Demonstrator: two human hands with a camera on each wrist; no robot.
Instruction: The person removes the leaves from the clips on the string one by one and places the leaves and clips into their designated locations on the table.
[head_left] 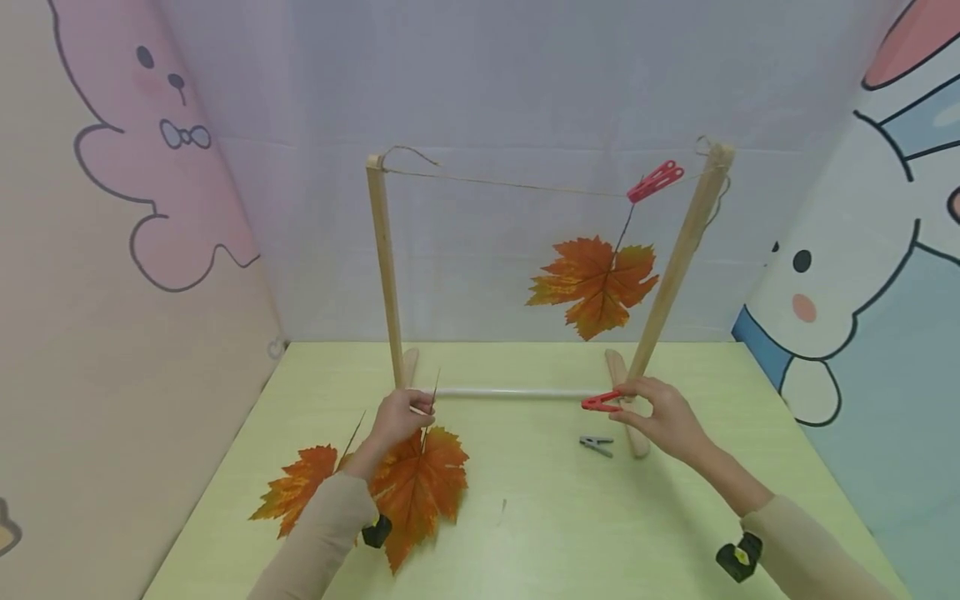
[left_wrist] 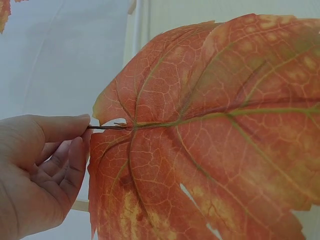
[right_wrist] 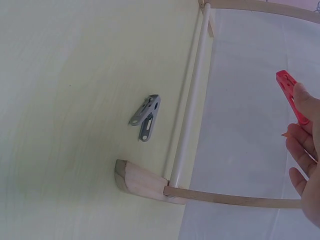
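Observation:
My left hand (head_left: 400, 419) pinches the thin dark stem of an orange maple leaf (head_left: 423, 483), whose blade hangs below the fingers. The same leaf (left_wrist: 210, 115) fills much of the left wrist view. In my right hand (head_left: 663, 417) a red clothespin (head_left: 600, 403) is held between thumb and fingers, near the foot of the right post. A grey clothespin (head_left: 596, 445) lies on the table just left of that hand. Left of my left hand, a second maple leaf (head_left: 296, 487) lies partly hidden behind the forearm.
A wooden frame with a left post (head_left: 386, 275), a right post (head_left: 678, 258) and a white bottom rod (head_left: 517, 392) stands on the table (head_left: 540, 533). From its string (head_left: 510, 184) another red clothespin (head_left: 654, 182) holds a hanging leaf (head_left: 600, 283). A white curtain backs it.

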